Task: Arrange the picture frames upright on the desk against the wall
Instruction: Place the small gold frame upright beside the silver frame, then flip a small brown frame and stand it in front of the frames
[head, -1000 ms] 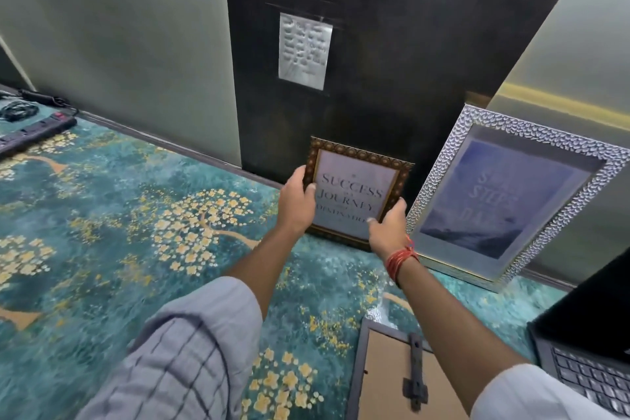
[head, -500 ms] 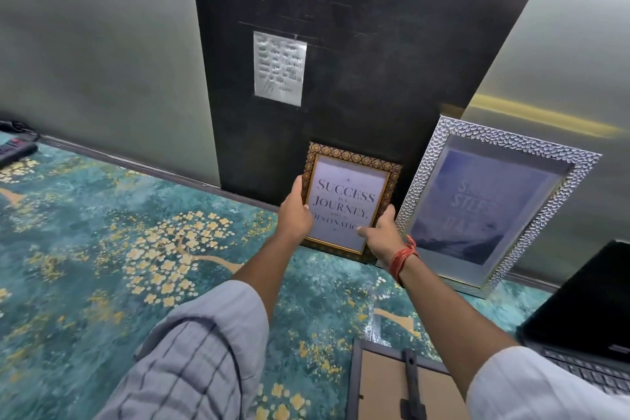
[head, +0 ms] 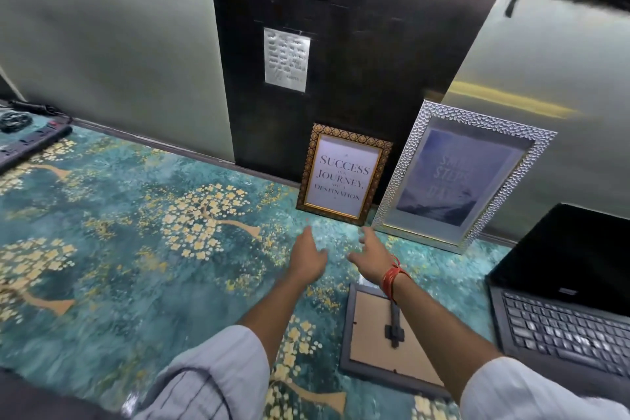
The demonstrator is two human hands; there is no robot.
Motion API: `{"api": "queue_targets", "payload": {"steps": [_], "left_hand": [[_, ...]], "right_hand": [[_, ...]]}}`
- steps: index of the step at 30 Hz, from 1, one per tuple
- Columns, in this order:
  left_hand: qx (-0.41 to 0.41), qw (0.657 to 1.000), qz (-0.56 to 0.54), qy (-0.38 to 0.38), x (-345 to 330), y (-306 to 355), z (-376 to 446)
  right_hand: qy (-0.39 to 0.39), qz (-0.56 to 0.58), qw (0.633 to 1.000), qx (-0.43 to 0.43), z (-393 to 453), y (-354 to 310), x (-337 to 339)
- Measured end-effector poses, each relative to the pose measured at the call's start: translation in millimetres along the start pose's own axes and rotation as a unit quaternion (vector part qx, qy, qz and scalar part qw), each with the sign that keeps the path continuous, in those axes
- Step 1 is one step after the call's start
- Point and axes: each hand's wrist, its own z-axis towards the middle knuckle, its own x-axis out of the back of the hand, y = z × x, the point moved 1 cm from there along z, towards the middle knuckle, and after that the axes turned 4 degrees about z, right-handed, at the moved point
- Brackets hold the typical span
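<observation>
With the gold frame (head: 343, 174) upright at the desk's back edge beside the silver frame (head: 461, 174), both hands, left hand (head: 308, 257) and right hand (head: 371, 254), hovered spread and empty; the face-down frame (head: 392, 339) near the front edge likely needed lifting next.

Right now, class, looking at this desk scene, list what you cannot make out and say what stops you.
- Silver frame, head view: the lower words on its print are washed out by glare.
- Paper on the dark wall panel: its writing is too small and blurred to read.
- Face-down frame: its picture faces the desk, and the right forearm crosses it.
- Laptop: cut off by the right edge.
</observation>
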Motion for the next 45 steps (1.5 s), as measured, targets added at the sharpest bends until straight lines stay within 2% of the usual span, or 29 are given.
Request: {"api": "queue_targets", "payload": {"steps": [5,9,15,18,23,30,33,37,39,42,45], "left_hand": [[-0.035,0.987,0.091,-0.128,-16.2,-15.7,-60.6],[-0.113,0.953,0.210,-0.189,-39.7,-29.8,-89.7],[-0.150,0.908,0.330,-0.209,-65.7,-34.3,-106.3],[-0.156,0.899,0.357,-0.199,-71.5,-36.5,-110.5],[-0.155,0.907,0.335,-0.203,-68.8,-30.1,-117.4],[-0.170,0.907,0.325,-0.206,-63.5,-32.9,-128.7],[-0.234,0.907,0.317,-0.147,-54.2,-31.9,-130.0],[-0.341,0.901,0.264,-0.051,-41.0,-20.4,-122.4],[-0.334,0.911,0.234,-0.056,-36.8,-3.9,-122.0],[-0.280,0.946,0.152,-0.061,-33.7,17.7,-121.8],[-0.244,0.962,0.103,-0.062,-32.6,22.3,-117.3]], "right_hand": [[-0.003,-0.114,0.993,-0.043,-49.2,51.4,15.8],[0.019,-0.172,0.982,-0.075,-61.0,76.7,23.2],[0.048,-0.187,0.975,-0.108,-59.4,89.9,1.0],[0.078,-0.135,0.979,-0.134,-53.2,94.1,2.9],[0.092,-0.081,0.987,-0.104,-58.6,98.4,9.5],[0.027,-0.091,0.992,-0.089,-57.4,89.1,33.4],[-0.020,-0.049,0.993,-0.105,-50.7,83.0,51.1],[-0.044,0.050,0.988,-0.138,-39.2,80.6,65.1],[-0.052,0.095,0.983,-0.147,-36.4,76.0,67.0],[-0.073,0.086,0.982,-0.152,-33.4,67.1,71.7],[-0.112,0.066,0.979,-0.156,-27.4,59.3,77.7]]}}
